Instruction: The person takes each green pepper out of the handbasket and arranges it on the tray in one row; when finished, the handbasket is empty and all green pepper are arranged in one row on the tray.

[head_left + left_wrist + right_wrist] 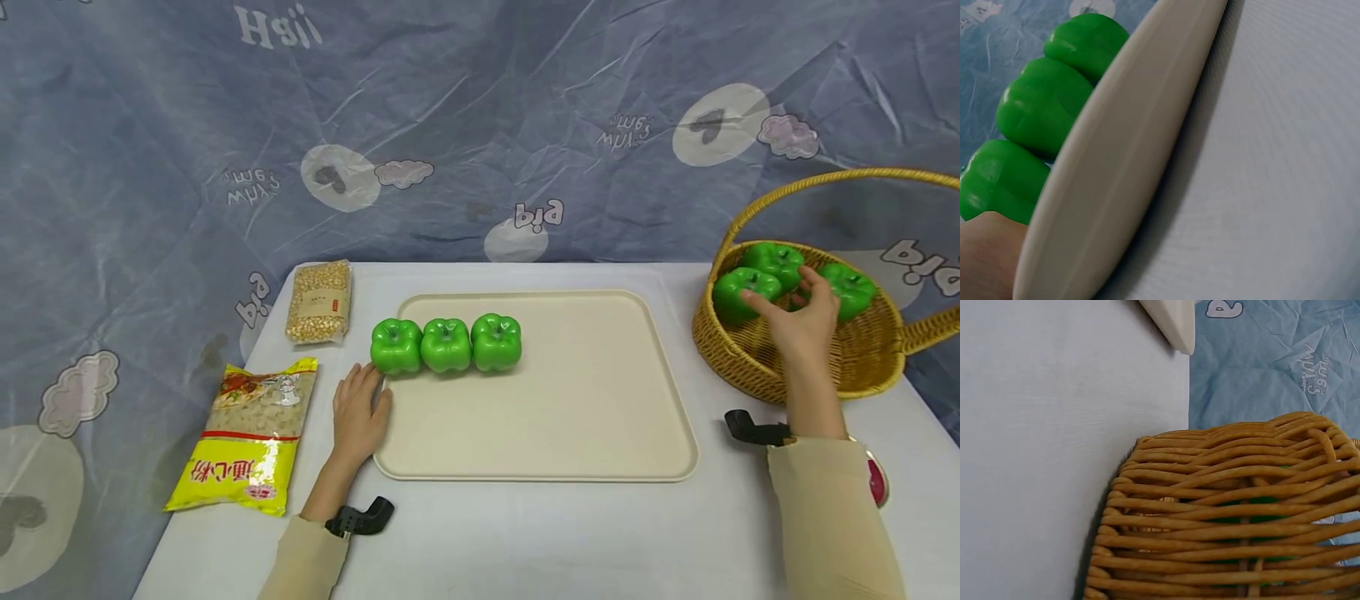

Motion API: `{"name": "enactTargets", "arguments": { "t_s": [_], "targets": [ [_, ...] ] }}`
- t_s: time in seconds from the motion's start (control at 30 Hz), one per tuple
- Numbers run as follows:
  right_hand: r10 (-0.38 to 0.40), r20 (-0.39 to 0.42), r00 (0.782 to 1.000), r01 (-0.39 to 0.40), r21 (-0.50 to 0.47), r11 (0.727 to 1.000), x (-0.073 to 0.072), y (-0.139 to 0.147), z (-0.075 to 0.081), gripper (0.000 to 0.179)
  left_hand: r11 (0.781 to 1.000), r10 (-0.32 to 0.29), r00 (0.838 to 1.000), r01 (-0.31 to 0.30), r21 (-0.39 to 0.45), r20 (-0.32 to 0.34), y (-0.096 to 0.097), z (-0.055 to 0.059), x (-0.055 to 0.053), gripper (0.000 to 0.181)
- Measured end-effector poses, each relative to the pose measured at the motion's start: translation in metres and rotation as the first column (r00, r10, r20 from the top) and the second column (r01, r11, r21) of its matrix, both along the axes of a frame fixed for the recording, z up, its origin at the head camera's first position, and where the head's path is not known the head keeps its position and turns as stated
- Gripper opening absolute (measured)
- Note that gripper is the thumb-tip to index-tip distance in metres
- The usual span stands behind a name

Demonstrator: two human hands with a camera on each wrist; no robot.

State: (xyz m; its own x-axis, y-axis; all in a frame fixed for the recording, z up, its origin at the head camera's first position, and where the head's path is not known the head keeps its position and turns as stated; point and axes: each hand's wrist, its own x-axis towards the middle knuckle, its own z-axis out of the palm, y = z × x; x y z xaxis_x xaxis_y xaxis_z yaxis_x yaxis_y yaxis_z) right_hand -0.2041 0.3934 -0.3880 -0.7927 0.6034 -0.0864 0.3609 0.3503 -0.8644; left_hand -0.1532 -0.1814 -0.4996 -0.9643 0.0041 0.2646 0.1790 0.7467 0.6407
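Three glossy green bell peppers stand in a row on a cream tray [540, 433]: a left one [396, 347], a middle one [446, 345] and a right one [496, 342]. My left hand [360, 417] rests at the tray's left rim, fingertips close by the left pepper. Inside the wicker basket [750, 373] my right hand [806, 325] reaches among more peppers, thumb and fingers spread. Its thumb lies over the front-left pepper [735, 292]; a back pepper [772, 260] and a right pepper [851, 287] are beside the fingers. The right wrist view shows only the basket's woven side [1229, 531].
A bag of yellow kernels [319, 302] lies at the back left of the white table. Nearer stands a yellow-labelled pasta bag [243, 437], lying flat. The basket's tall handle [832, 176] arches over it. A red-topped round item [876, 479] is partly hidden by the right sleeve.
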Motion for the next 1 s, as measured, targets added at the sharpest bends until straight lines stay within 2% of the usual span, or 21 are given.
{"name": "enactTargets", "arguments": {
  "t_s": [0.3, 0.67, 1.0],
  "targets": [
    [0.055, 0.039, 0.998, -0.055, -0.003, 0.998, -0.005, 0.004, -0.005, 0.098, 1.0, 0.001, 1.0, -0.001, -0.011, 0.001, 0.0, 0.0, 0.001, 0.043],
    [0.067, 0.077, 0.995, -0.074, 0.095, 0.993, -0.008, 0.005, -0.011, 0.099, 1.0, 0.002, 1.0, -0.002, -0.003, 0.015, 0.001, 0.001, 0.001, 0.043],
    [0.163, 0.092, 0.982, -0.175, 0.14, 0.975, -0.009, 0.005, -0.013, 0.099, 1.0, 0.004, 1.0, -0.004, -0.003, 0.016, 0.0, 0.002, 0.001, 0.043]
  ]
}}
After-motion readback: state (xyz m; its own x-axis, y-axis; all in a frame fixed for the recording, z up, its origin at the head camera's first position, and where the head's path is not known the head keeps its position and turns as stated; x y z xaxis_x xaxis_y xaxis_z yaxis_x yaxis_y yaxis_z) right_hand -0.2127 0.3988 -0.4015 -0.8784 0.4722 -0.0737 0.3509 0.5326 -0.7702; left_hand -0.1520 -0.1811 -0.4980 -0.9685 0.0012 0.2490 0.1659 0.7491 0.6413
